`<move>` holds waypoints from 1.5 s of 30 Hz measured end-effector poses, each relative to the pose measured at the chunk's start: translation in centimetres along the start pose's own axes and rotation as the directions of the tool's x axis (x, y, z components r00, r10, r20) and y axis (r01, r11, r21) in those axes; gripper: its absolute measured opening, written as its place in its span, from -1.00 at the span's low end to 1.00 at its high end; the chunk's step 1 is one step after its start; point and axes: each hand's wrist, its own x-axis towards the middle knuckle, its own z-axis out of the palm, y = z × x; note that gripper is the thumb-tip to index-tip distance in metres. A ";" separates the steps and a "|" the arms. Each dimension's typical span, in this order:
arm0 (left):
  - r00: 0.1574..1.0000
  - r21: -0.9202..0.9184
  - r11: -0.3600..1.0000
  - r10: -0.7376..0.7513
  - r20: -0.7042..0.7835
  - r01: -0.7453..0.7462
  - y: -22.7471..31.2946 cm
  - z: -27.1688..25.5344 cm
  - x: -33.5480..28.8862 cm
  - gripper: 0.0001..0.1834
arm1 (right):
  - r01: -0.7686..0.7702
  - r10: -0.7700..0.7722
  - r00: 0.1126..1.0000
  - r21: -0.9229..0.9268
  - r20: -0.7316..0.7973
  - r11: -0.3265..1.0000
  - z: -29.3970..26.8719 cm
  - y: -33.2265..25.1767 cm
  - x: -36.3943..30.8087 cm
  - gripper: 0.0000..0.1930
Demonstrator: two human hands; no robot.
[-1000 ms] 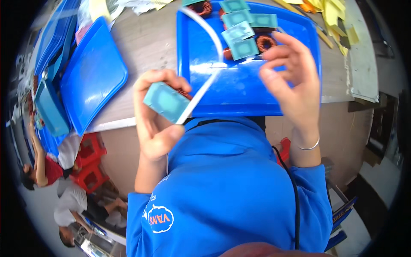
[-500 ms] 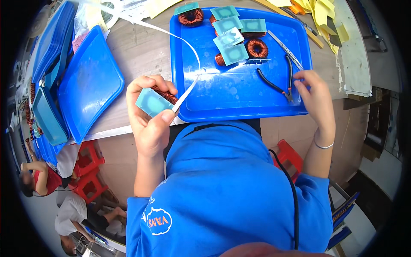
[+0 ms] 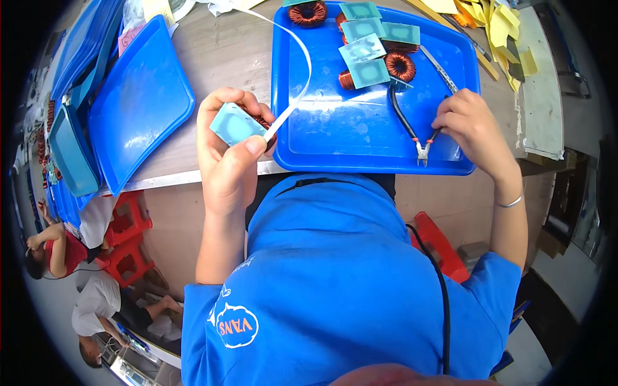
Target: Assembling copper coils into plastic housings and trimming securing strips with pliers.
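My left hand [image 3: 228, 151] grips a toroidal coil [image 3: 257, 120] of copper wire fixed to a small green board [image 3: 235, 125]. Its thumb pins the end of a white tape strip [image 3: 302, 77] against the board. Over the right part of a blue tray [image 3: 376, 166], my right hand [image 3: 468, 125] has its fingers closed at one handle of the wire cutters [image 3: 405, 122], whose jaws point toward me. That handle is mostly hidden by the fingers. A slim metal tool [image 3: 439, 69], perhaps tweezers, lies just beyond this hand.
Several more coils on green boards [image 3: 370, 72] fill the tray's far side. Another blue tray [image 3: 145, 106] and stacked blue trays [image 3: 80, 58] are at the left. Yellow paper pieces [image 3: 499, 32] lie at the far right. Other people [image 3: 96, 305] sit at the lower left.
My right hand has closed at the cutters' handle, and the cutters have shifted left and turned in the tray. The left hand still holds the coil and tape. The view has shifted slightly.
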 end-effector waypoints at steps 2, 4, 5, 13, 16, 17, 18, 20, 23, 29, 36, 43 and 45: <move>1.000 0.010 1.000 0.006 0.005 -0.006 0.2 -0.2 0.1 -0.44 | -0.031 0.032 0.997 -0.012 0.067 0.999 -1.0 0.0 -0.1 -0.87; 1.000 0.011 1.000 0.011 -0.004 -0.011 0.3 -0.3 0.0 -0.44 | -0.062 0.065 0.989 -0.028 0.134 0.998 -1.8 -0.2 -0.7 -0.85; 1.000 0.012 1.000 0.015 -0.008 -0.015 0.3 -0.3 0.0 -0.43 | -0.104 0.110 0.983 -0.045 0.144 0.994 -2.1 -0.4 -1.1 -0.84; 0.999 -0.071 0.997 -0.038 0.021 0.039 -0.3 -0.3 0.0 -0.45 | -0.241 0.243 0.970 0.050 -0.030 0.969 1.9 -3.6 -0.5 -0.68; 0.999 -0.046 0.999 -0.021 0.042 0.023 -0.1 -0.4 0.0 -0.45 | -0.426 0.423 0.905 -0.115 -0.052 0.897 3.4 -3.4 -0.8 -0.23; 0.999 -0.032 0.999 -0.008 0.053 0.010 -0.2 -0.5 0.0 -0.45 | -0.410 0.407 0.912 -0.111 -0.049 0.905 3.3 -3.2 -0.7 -0.23; 0.998 -0.034 0.999 -0.006 0.061 0.008 -0.1 -0.7 0.0 -0.46 | -0.431 0.428 0.902 -0.058 -0.049 0.901 3.0 -3.2 -0.4 -0.22; 0.998 -0.020 1.000 0.001 0.070 0.001 -0.1 -0.5 0.0 -0.46 | -0.439 0.437 0.898 -0.084 -0.048 0.894 2.6 -3.6 0.1 -0.30; 0.995 0.154 0.985 0.064 0.080 -0.076 0.0 -0.4 -0.1 -0.44 | -0.475 0.478 0.869 -0.061 0.127 0.878 2.7 -4.0 0.5 -0.45; 0.983 0.105 0.984 0.126 0.133 -0.140 1.0 -1.0 -0.1 -0.45 | -0.342 0.395 0.916 0.654 0.071 0.675 1.3 -6.4 0.6 -0.56; 0.975 0.107 0.974 0.188 0.121 -0.201 1.3 -0.8 0.0 -0.46 | -0.129 0.119 0.988 0.947 0.097 0.293 3.9 -10.4 4.5 -0.40; 0.960 0.120 0.954 0.264 0.094 -0.275 1.3 -1.3 -0.1 -0.46 | -0.068 0.152 0.988 0.815 -0.025 0.576 3.8 -12.2 7.1 -0.52; 0.941 0.156 0.930 0.318 0.117 -0.334 1.3 -1.3 0.0 -0.48 | -0.030 0.144 0.986 0.773 -0.079 0.634 4.0 -12.4 7.5 -0.52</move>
